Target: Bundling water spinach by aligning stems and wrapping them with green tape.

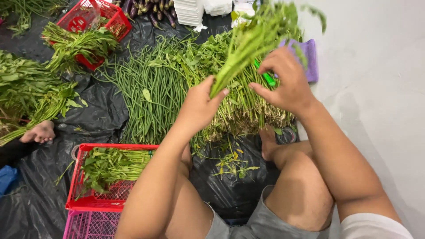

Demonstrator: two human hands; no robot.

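Note:
My left hand [200, 106] grips the stem end of a bunch of leafy green stalks [254, 40] that slants up and to the right. My right hand [285, 82] is closed over the same bunch higher up and pinches a small green band or tie [268, 79] against it. Below both hands lies a pile of rooted green stalks [248, 113] on black plastic sheeting [99, 110]. My bare knees and grey shorts fill the lower part of the view.
Long green beans [150, 88] lie left of the pile. A red crate [95, 201] with greens sits at lower left over a pink crate [88, 225]. Another red crate [95, 17], eggplants [150, 9], a purple cloth [310, 57], another person's foot [40, 132].

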